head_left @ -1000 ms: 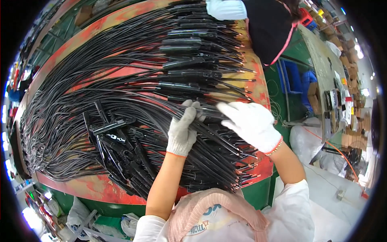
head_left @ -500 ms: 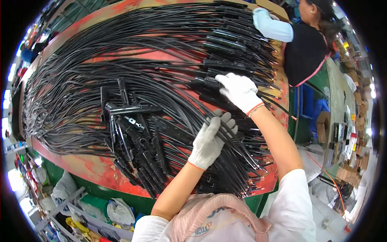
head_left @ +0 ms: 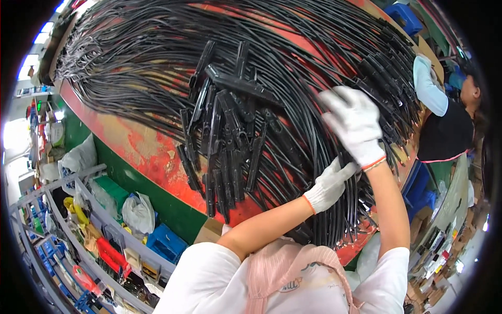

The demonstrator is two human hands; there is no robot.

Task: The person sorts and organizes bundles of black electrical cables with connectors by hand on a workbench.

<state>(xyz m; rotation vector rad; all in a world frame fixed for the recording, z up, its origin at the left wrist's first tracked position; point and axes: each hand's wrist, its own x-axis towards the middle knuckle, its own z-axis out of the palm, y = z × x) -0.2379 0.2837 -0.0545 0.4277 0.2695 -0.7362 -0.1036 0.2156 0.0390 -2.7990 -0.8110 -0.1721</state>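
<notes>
Long black cables (head_left: 314, 131) lie in a thick bundle across the red work table (head_left: 144, 157). My left hand (head_left: 330, 184), in a white knit glove, is closed around some of these cables near their cut ends. Just above it, my gloved right hand (head_left: 355, 123) hovers over or touches the bundle. Its fingers are stretched out and blurred, with nothing visibly held. A heap of black plastic housings (head_left: 230, 123) rests on the cables to the left of my hands. More black housings (head_left: 384, 78) line up on the cables beyond my right hand.
A co-worker's pale blue sleeve (head_left: 431, 86) reaches over the far right of the table. Along the near left stands a grey metal rack (head_left: 99, 172) with bags and a blue bin (head_left: 166, 242). Another blue bin (head_left: 403, 20) sits at the far corner.
The view has swung right, so the table and housings appear shifted. My right hand has come closer to the left, which keeps hold of the cables.
</notes>
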